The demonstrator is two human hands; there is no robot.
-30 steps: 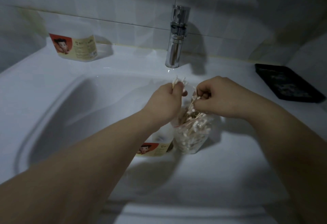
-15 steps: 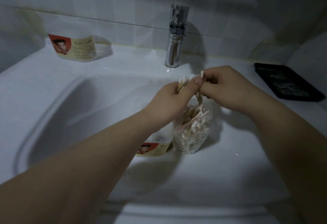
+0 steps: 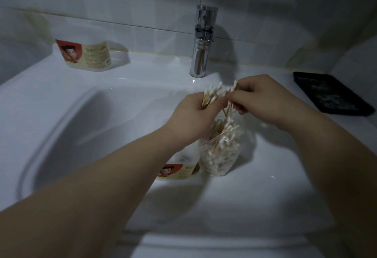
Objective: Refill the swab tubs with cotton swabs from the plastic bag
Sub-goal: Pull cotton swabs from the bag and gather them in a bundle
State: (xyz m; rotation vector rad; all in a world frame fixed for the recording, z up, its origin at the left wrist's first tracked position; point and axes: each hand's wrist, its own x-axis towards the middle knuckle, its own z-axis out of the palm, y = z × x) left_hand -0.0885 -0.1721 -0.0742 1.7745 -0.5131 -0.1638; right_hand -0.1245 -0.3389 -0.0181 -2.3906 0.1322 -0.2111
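- Both hands are up right in front of the faucet (image 3: 202, 41), just below its spout.
- The left hand (image 3: 193, 115) is curled round a fat bundle of cotton swabs (image 3: 214, 94), with the tips fanning out the top toward the faucet.
- The right hand (image 3: 263, 98) pinches a few more swabs by the stems, right against that bundle. Their lower ends dangle toward the bag.
- The plastic bag (image 3: 220, 153) sits in the sink (image 3: 81, 127) straight out from the faucet on the person's side, mouth open, with plenty inside.
- One swab tub (image 3: 179, 169) is just beside the bag, half hidden under the left forearm, so I can't tell how full it is.
- The second tub (image 3: 87, 56) stands on the ledge well left of the faucet, and a black tray (image 3: 330, 94) lies off to its right.
- Handling-wise, I'd guess the swabs weigh nothing. The stems look thin and will probably slide on each other, so a loose bunch will likely splay or shed.
- Best bet is to fist them mid-stem and keep them parallel. The bag is floppy film, so hold it by the rim.
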